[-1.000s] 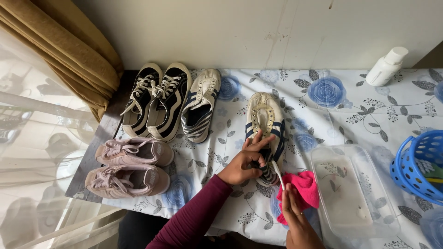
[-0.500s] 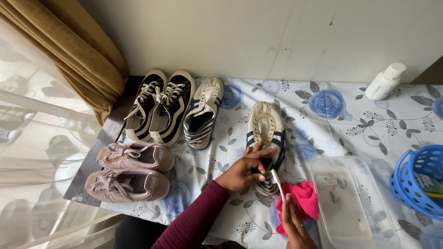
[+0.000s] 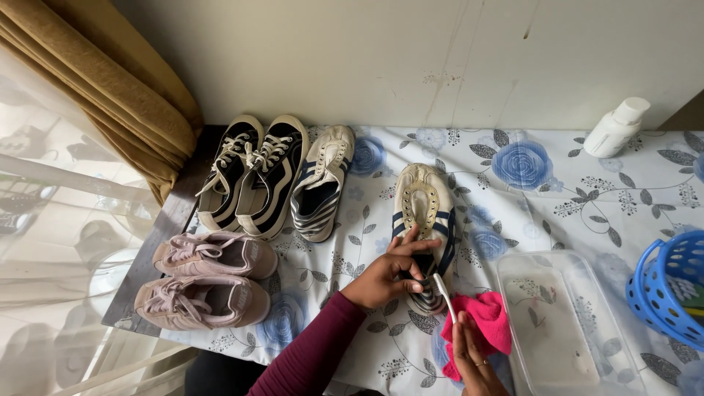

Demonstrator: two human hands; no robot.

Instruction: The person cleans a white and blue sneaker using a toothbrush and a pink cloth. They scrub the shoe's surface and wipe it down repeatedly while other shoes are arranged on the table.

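Note:
My left hand (image 3: 389, 273) grips the heel end of a cream sneaker with dark blue stripes (image 3: 423, 213) lying on the flowered tablecloth (image 3: 557, 198). My right hand (image 3: 473, 359) holds a white toothbrush (image 3: 444, 295) whose head rests against the shoe's heel. A pink cloth (image 3: 484, 326) lies under and beside that hand. The matching striped sneaker (image 3: 323, 183) sits to the left.
A black-and-white sneaker pair (image 3: 253, 172) and a pink sneaker pair (image 3: 209, 279) line the table's left side. A clear plastic tub (image 3: 565, 330) sits right of the cloth, a blue basket (image 3: 671, 286) at the right edge, a white bottle (image 3: 616, 126) by the wall, a curtain (image 3: 95, 88) at left.
The view has shifted slightly. My left hand stays on the striped sneaker's heel; my right hand with the toothbrush has moved a little against the shoe.

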